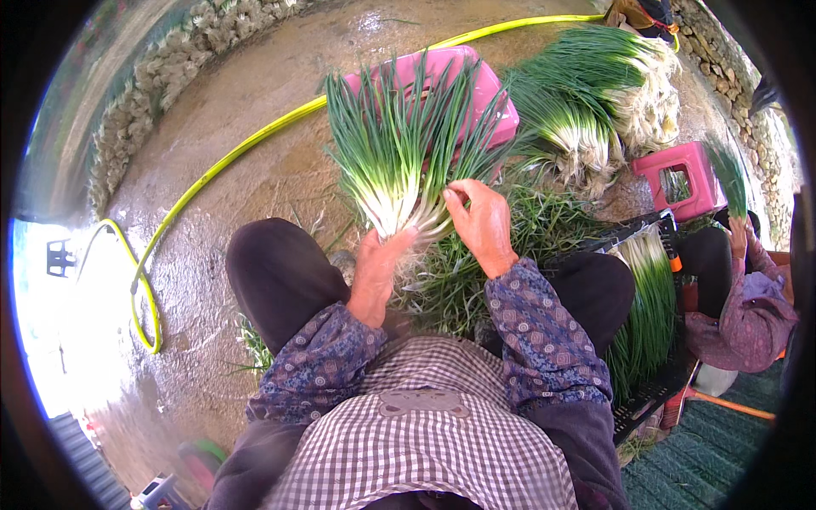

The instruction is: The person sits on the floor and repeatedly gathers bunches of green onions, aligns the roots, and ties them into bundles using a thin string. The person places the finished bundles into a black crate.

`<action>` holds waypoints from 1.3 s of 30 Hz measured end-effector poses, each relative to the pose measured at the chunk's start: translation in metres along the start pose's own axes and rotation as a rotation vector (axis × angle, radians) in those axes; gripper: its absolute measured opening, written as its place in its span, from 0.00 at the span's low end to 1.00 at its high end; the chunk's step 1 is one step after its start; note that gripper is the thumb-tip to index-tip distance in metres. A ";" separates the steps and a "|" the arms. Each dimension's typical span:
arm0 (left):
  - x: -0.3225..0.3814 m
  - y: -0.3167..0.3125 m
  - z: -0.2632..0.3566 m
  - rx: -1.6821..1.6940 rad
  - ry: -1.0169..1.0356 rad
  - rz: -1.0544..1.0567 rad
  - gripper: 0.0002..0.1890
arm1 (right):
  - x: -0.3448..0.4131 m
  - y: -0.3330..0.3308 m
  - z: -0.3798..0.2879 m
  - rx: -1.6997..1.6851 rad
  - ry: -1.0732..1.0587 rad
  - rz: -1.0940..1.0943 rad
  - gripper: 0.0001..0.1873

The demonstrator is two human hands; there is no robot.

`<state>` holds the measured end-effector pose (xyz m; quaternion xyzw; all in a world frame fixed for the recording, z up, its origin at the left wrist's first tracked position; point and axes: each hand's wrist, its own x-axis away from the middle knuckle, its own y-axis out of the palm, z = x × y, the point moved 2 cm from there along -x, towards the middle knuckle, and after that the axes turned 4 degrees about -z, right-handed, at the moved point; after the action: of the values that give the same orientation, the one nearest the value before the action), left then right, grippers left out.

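My left hand (381, 271) grips a fanned bunch of green onions (408, 153) near its white root ends. The green leaves spread away from me over a pink plastic stool (494, 105). At the right side of the bunch, my right hand (481, 223) has its thumb and forefinger close together by the white stalks; whether a stalk is pinched between them I cannot tell. Pale, stringy roots hang below my left hand. Under both hands lies a heap of loose green leaf trimmings (459, 287).
A pile of green onions (586, 95) lies at the back right. Beside my right knee stands a black crate (628, 417) of green onions. A second pink stool (679, 182) is near another person (743, 312), who holds some leaves. A yellow hose (223, 162) curves across the wet ground.
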<state>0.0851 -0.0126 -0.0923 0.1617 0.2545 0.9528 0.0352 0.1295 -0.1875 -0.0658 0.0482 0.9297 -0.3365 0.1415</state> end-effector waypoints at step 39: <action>0.001 -0.002 -0.001 0.002 -0.082 0.023 0.22 | -0.016 0.030 0.017 -0.160 0.369 -0.224 0.17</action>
<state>0.0836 -0.0111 -0.0936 0.2035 0.2518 0.9455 0.0346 0.1542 -0.1752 -0.0918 -0.0058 0.9631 -0.2610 -0.0659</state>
